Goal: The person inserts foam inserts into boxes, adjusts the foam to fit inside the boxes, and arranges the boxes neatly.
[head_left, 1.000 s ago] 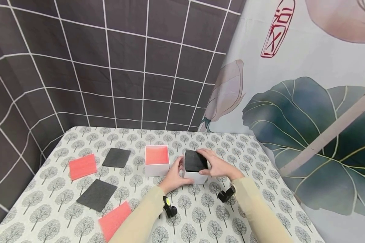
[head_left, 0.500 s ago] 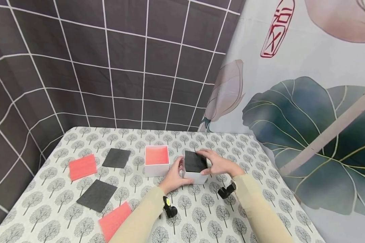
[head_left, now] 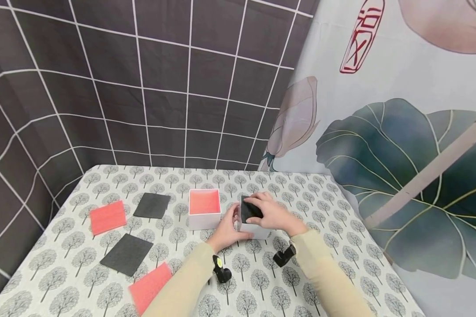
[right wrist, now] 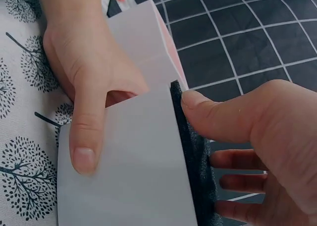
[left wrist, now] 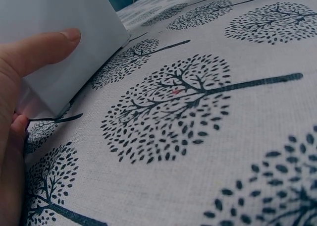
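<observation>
A white box [head_left: 254, 230] stands mid-table with a black foam pad [head_left: 247, 210] on its top opening. My left hand [head_left: 235, 216] grips the box's left side. In the right wrist view its thumb lies flat on the white box [right wrist: 129, 171] wall. My right hand [head_left: 258, 207] lies over the pad, with the thumb on the near edge of the black foam pad [right wrist: 195, 161] and the fingers across its top. The left wrist view shows my thumb [left wrist: 44, 50] against the white box [left wrist: 74, 62]. A second white box [head_left: 204, 210], lined with pink foam, stands just left.
Two pink foam squares [head_left: 108, 216] [head_left: 150, 286] and two black foam squares [head_left: 152, 205] [head_left: 126, 254] lie on the left half of the tree-print tablecloth [head_left: 321, 207]. Curtains hang close behind and to the right of the table.
My right hand has slid left and forward over the black pad and now covers most of it. The left hand and both boxes have stayed put.
</observation>
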`<action>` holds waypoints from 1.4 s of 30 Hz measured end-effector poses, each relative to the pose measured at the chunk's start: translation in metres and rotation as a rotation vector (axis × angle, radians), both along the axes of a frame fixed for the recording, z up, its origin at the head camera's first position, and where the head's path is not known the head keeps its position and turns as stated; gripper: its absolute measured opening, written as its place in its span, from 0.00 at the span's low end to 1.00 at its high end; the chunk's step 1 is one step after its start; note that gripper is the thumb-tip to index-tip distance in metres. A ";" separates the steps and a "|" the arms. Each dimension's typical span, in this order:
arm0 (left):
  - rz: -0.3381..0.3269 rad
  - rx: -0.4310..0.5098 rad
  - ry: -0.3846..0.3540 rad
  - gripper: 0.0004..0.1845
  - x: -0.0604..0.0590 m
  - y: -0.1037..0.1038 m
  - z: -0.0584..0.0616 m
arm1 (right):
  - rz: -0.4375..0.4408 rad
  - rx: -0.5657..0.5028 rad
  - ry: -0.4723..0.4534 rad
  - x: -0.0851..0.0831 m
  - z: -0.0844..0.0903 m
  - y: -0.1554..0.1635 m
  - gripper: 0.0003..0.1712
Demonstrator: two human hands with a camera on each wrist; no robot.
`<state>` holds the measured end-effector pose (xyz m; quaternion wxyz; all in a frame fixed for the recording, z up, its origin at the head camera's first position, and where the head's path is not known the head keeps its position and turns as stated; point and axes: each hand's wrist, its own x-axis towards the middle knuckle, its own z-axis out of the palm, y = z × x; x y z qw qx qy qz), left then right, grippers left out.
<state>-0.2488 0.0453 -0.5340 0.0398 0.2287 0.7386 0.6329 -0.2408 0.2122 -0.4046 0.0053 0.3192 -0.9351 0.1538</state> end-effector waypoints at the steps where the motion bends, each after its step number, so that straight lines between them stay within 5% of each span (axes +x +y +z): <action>1: 0.000 0.001 -0.003 0.56 0.000 0.000 0.000 | -0.003 0.002 -0.008 0.000 0.000 -0.001 0.35; 17: 0.001 0.004 -0.041 0.60 -0.001 -0.001 0.000 | 0.019 0.102 0.045 -0.004 -0.005 -0.004 0.31; 32: 0.011 0.007 -0.035 0.60 -0.001 0.001 0.000 | 0.017 0.134 -0.045 -0.010 -0.011 -0.002 0.27; 37: 0.023 -0.007 -0.029 0.60 -0.001 0.001 -0.002 | 0.009 0.104 -0.052 -0.011 -0.015 0.000 0.26; 42: 0.020 -0.012 -0.011 0.59 -0.001 0.001 -0.002 | -0.022 -0.059 0.026 -0.005 -0.024 0.009 0.22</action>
